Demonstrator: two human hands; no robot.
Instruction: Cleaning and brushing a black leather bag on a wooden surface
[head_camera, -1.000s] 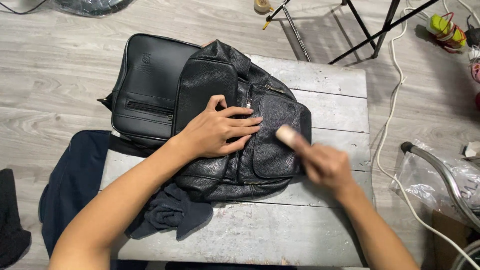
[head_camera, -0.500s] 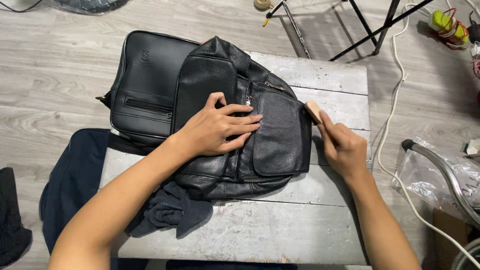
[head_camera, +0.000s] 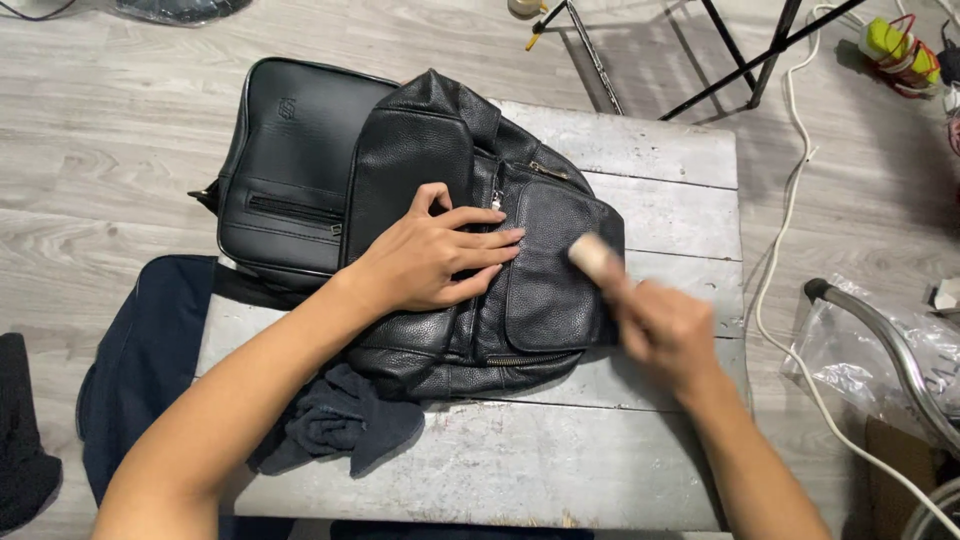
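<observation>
The right hand (head_camera: 668, 328), fingers closed on a wooden brush (head_camera: 592, 255), has swung back from the desk's right edge onto the black leather backpack (head_camera: 480, 250) mid-desk, blurred, probably mid-stroke; left hand (head_camera: 435, 255) presses flat.

Ahead of your left fingers (head_camera: 490, 240) the bag's front pocket (head_camera: 545, 275) and the brush (head_camera: 592, 256) block you; beyond your right hand (head_camera: 665, 325), bare table planks (head_camera: 680, 215) give open passage.

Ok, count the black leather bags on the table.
2. The pebbled backpack lies mid-table under the left hand; the smooth flat bag sits behind it, overhanging the table's left edge. Others may be hidden underneath.
</observation>
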